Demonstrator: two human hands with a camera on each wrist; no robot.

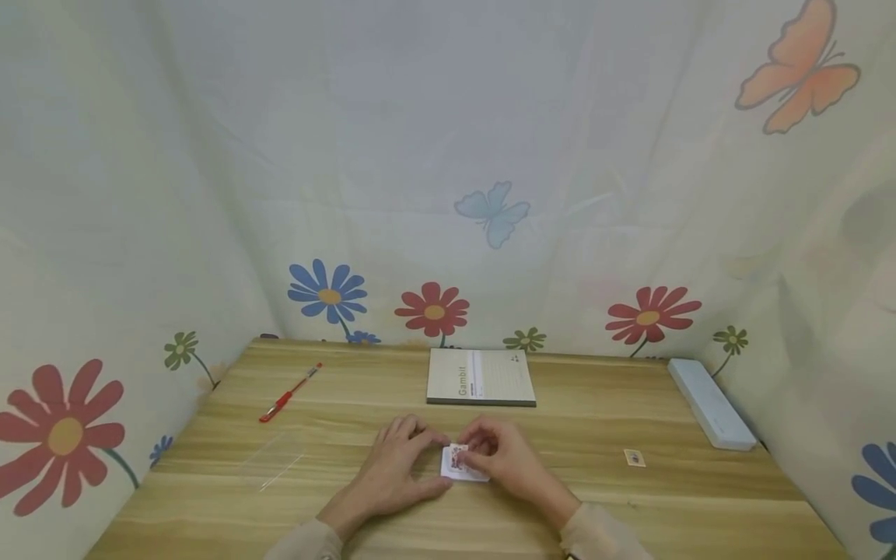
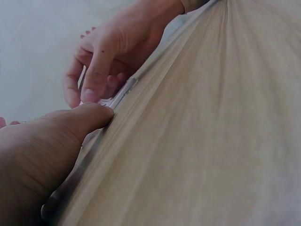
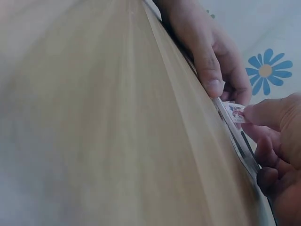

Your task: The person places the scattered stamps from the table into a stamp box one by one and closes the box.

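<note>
In the head view, a small flat white pad (image 1: pixel 476 476) lies on the table between both hands. My left hand (image 1: pixel 397 467) holds it at its left edge, thumb at the near corner and index finger at the far one. Thumb and fingers of my right hand (image 1: pixel 509 457) pinch a small stamp (image 1: pixel 458 457) with a red printed picture, over the top of the pad. The right wrist view shows the stamp (image 3: pixel 236 113) tilted up from the pad, its outer end under the right thumb. In the left wrist view, my left thumb (image 2: pixel 94 115) partly hides the pad.
A notebook (image 1: pixel 483 377) lies behind the hands. A red pen (image 1: pixel 290 393) and a clear thin sheet (image 1: pixel 273 463) are to the left. Another small stamp (image 1: pixel 635 458) lies to the right, near a pale blue oblong case (image 1: pixel 710 404). A flowered curtain (image 1: pixel 378 194) encloses the table.
</note>
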